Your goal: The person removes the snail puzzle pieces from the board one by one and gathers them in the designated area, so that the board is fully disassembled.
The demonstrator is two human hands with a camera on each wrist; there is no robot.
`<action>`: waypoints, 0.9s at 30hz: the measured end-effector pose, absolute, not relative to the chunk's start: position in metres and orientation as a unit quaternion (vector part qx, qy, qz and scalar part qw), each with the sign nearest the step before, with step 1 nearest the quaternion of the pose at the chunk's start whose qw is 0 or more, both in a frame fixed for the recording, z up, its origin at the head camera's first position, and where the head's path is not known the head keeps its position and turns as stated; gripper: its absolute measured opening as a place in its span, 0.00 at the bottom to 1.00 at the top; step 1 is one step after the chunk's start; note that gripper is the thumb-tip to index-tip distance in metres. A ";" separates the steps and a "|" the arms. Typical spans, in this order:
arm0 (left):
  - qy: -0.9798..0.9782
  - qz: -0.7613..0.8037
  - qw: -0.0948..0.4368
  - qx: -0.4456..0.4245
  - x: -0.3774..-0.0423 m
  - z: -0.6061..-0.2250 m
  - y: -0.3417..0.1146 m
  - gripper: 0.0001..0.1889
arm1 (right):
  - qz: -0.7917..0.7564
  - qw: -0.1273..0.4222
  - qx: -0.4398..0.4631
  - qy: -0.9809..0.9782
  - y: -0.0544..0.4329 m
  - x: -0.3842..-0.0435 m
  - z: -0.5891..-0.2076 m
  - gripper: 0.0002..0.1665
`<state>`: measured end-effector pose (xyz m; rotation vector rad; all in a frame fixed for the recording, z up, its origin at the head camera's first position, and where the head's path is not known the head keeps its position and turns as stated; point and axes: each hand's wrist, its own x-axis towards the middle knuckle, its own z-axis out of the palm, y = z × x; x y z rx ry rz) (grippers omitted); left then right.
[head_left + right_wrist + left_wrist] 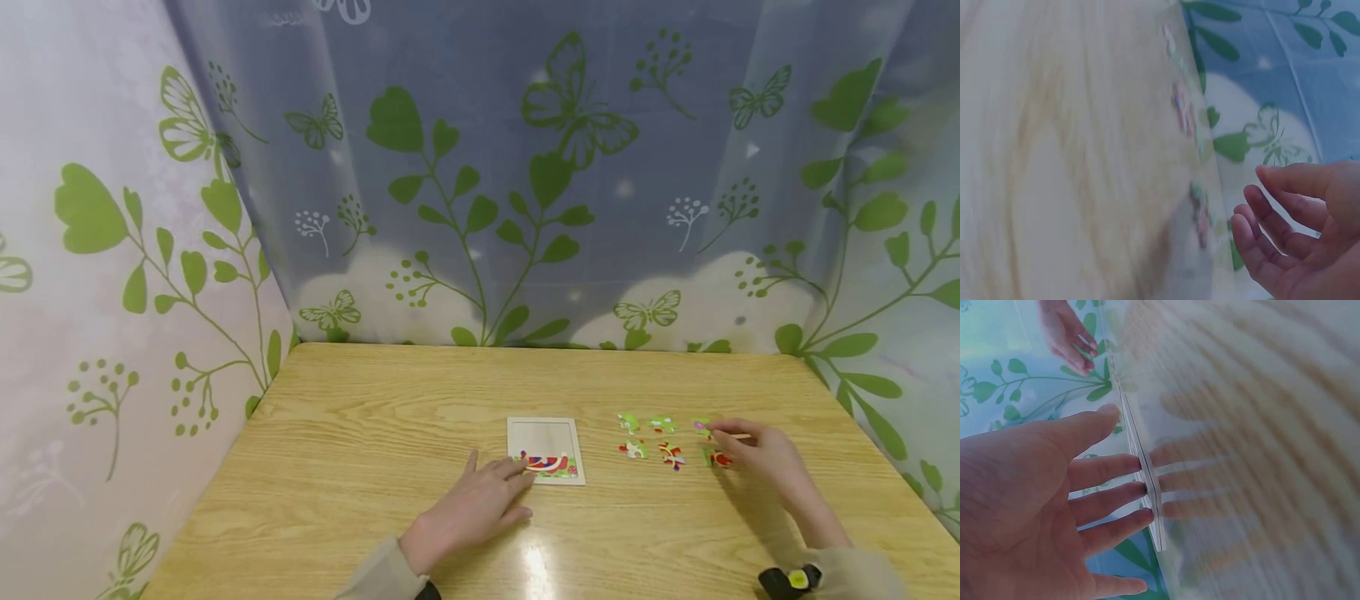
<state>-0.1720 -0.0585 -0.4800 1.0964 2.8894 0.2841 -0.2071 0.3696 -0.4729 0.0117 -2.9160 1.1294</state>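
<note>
A small wooden puzzle board (542,435) lies flat on the table, its lower part filled with colourful pieces (551,465). My left hand (474,506) rests at its lower left with straight, spread fingers. In the left wrist view those fingertips touch the edge of the board (1152,499). To the right lie several loose jigsaw pieces in two rows, among them a green and white piece (662,425) and a red and white piece (671,455). Above the rightmost pieces hovers my right hand (767,460), fingers loosely bent. The right wrist view shows nothing between its thumb and fingers.
The light wooden table (360,450) reaches back to a patterned curtain (480,200) with leaves and butterflies. Curtain also hangs along the left and right sides. A black band (787,581) sits at the right wrist.
</note>
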 end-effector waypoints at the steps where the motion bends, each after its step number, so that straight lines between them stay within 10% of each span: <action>1: 0.930 0.093 0.018 0.354 -0.172 -0.480 -0.059 0.27 | 0.368 0.010 0.006 -0.930 0.366 -0.206 -0.472 0.26; 27: 0.923 0.068 0.005 0.378 -0.173 -0.485 -0.040 0.28 | 0.478 -0.021 0.126 -0.869 0.253 -0.217 -0.477 0.18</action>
